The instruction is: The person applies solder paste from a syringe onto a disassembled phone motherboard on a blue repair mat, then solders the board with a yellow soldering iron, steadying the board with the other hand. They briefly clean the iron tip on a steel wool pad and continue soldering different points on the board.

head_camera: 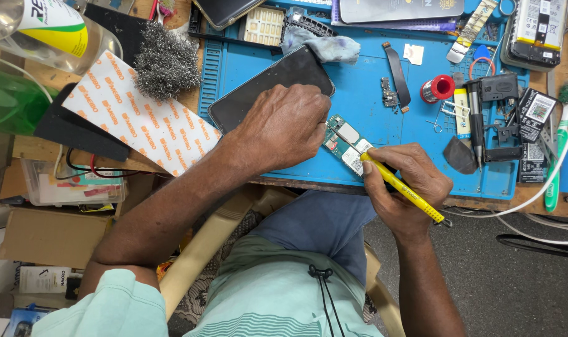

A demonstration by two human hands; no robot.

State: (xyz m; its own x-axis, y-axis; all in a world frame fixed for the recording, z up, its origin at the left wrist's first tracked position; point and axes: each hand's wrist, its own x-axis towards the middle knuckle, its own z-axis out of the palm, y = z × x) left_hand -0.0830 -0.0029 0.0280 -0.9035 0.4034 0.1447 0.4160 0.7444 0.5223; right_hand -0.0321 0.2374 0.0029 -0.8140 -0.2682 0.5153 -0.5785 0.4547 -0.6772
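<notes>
One small green circuit board (345, 145) with metal shields, lying flat near the front edge of the blue work mat (359, 100), between both hands. Left hand (284, 125) curled palm-down just beside the board's left end, fingertips hidden, so actual contact with the board not determinable; no object visibly gripped. Right hand (408, 187) closed in a pen grip around a slim yellow tool (399, 185), tip resting at the board's lower right portion. Best practice at this stage, judged from the pose: board pinned steady against the mat, tool held low and close to its tip, heel of the right hand braced on the surface, light pressure only to avoid slipping onto neighbouring components. Dark phone screen panel (268, 87) partly under the left hand, behind the board. Further out: flex ribbon (397, 75), red solder spool (438, 88), crumpled cloth (324, 45), steel wool pad (165, 59), white sheet with orange print (134, 115), green-handled toothbrush (559, 143) at far right.
</notes>
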